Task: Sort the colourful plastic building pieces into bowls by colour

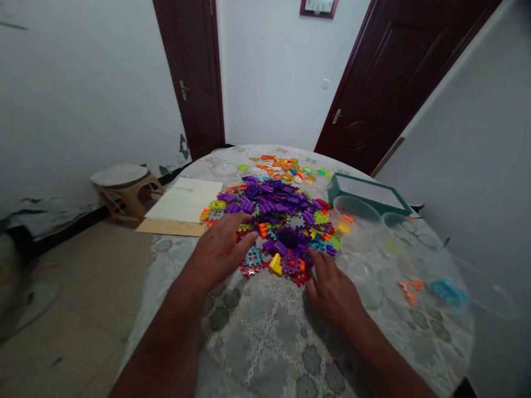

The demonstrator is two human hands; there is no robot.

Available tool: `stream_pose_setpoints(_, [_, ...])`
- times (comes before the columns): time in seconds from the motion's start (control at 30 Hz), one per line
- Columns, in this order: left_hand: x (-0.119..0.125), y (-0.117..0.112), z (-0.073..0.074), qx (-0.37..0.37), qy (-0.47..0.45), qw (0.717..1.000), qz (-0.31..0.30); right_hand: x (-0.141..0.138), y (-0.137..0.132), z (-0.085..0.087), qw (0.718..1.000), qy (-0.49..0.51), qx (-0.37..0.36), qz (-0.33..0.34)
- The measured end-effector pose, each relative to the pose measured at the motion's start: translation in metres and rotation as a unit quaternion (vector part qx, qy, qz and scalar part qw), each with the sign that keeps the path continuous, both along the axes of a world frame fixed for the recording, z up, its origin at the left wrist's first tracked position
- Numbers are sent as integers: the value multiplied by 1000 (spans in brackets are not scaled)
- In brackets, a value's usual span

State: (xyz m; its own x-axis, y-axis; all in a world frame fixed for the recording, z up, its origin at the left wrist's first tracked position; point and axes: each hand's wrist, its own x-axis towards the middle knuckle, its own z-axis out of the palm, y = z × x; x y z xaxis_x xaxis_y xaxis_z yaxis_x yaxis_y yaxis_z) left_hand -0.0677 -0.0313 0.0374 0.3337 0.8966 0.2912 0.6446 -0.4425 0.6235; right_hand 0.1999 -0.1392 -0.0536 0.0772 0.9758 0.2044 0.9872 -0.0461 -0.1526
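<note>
A heap of plastic building pieces [286, 207], mostly purple with red, teal, yellow, green and orange ones, lies on the patterned tablecloth [265, 337]. At the heap's left edge is my left hand [226, 243], its thumb and fingers apart around an orange piece [263, 230] and a teal square piece [253, 256]. My right hand [332, 282] rests against the near right edge, fingertips touching the pieces. Its fingers are partly bent, and I cannot make out anything held in them. Between the hands lie a yellow piece [275, 264] and a purple square piece [292, 263].
Clear plastic tubs [359, 215] stand at the right, several with a few pieces inside. Behind them is a green-edged box [369, 193]. Orange and yellow pieces [284, 166] lie at the far side. Pale sheets [185, 202] lie left; a stool [124, 188] stands on the floor.
</note>
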Motion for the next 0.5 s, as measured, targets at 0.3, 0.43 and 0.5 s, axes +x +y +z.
stream_pose_setpoints(0.3, [-91,27,-14,-114,87,974,174,5,2,-15,1000,2,9,13])
stream_pose_setpoints(0.43, [-75,30,-34,-116,159,975,104,8,3,-17,999,20,2,28])
stream_pose_setpoints(0.5, [-63,31,-42,-113,188,972,89,11,3,-18,999,32,6,38])
